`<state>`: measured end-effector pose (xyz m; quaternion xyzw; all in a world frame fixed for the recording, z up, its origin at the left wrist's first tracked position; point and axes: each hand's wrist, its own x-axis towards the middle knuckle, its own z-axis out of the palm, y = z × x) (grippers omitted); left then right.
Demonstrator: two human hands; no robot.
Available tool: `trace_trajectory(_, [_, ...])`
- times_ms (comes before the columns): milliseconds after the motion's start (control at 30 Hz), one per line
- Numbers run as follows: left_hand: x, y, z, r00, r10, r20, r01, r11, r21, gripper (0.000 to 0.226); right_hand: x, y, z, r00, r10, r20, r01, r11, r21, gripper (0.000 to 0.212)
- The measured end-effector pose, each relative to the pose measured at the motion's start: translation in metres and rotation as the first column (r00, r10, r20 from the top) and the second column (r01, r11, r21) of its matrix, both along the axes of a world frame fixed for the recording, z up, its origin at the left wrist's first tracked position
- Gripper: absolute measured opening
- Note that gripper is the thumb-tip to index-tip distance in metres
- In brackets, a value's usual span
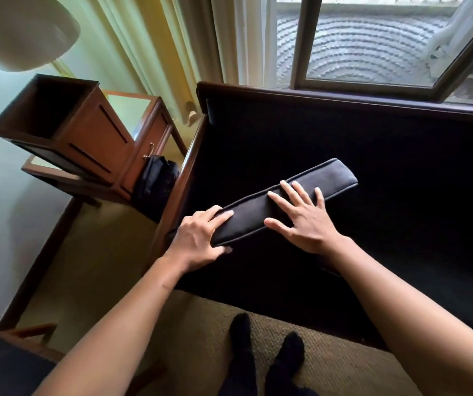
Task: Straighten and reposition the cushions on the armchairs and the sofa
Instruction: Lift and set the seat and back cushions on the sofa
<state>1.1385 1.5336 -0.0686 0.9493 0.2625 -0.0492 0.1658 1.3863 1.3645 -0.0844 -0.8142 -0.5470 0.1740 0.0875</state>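
- A dark sofa [372, 167] with a wooden frame is filling the right half of the view, standing just below a window [372, 52] with pale curtains [149, 47] hanging at its left.
- A woven beige carpet [109, 252] is covering the floor in front of the sofa, and the person's two dark-socked feet [264, 355] are standing on it at the bottom centre.
- A wooden side table [146, 132] is sitting just beside the sofa's left arm, with a brown open-topped box [58, 121] resting on it and a black bag [156, 181] leaning between the table and the sofa arm.
- A pale lampshade [21, 30] is hanging into the upper left corner.
- A long, narrow dark cushion [272, 204] with piped edges is lying diagonally over the left part of the sofa seat, its near end low by the left arm and its far end pointing up and to the right.
- The right hand [304, 221] is lying flat on the middle of the cushion, fingers [292, 192] spread wide and gripping nothing.
- The left hand [198, 235] is wrapping the cushion's near end, fingers [221, 217] laid over the top face and thumb tucked under the lower edge.
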Motion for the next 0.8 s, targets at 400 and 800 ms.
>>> trace_trajectory(400, [-0.008, -0.045, -0.043, 0.471, 0.761, 0.447, -0.847, 0.531, -0.011, 0.059, 0.077, 0.005, -0.032, 0.721, -0.623, -0.303, 0.684, 0.711, 0.163, 0.072])
trace_trajectory(800, [0.029, 0.034, -0.043, -0.145, 0.885, 0.442, -0.740, 0.200, -0.642, 0.061, 0.111, 0.043, -0.043, 0.281, -0.589, -0.758, 0.946, 0.305, 0.114, 0.064])
